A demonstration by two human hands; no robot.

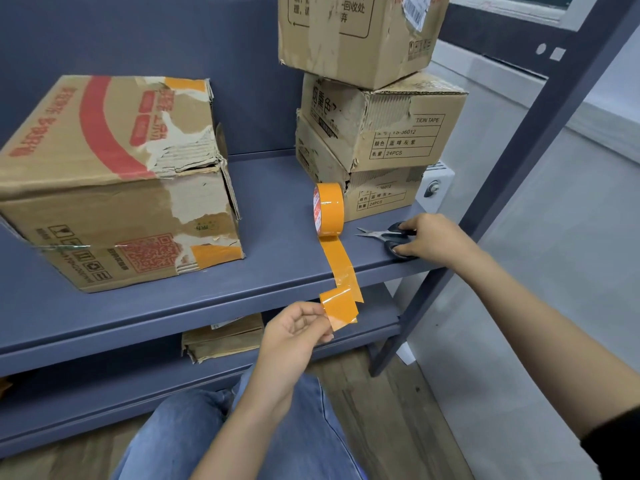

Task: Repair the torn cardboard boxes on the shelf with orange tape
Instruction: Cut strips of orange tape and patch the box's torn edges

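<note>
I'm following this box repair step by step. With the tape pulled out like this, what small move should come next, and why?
Probably lift the scissors and cut the strip. The left hand pinches the free end of the strip, which runs back to the upright tape roll on the shelf, and the right hand already rests on the scissors' handles.

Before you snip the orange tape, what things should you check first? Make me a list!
1. Tape end held: left hand pinches the pulled strip: ok.
2. Strip flat: the end is folded and wrinkled: not ok.
3. Scissors ready: right hand rests on the handles, grip unclear: cannot tell.
4. Tape roll steady: stands on edge on the shelf: ok.
5. Torn big box within reach: probably ok.
</note>
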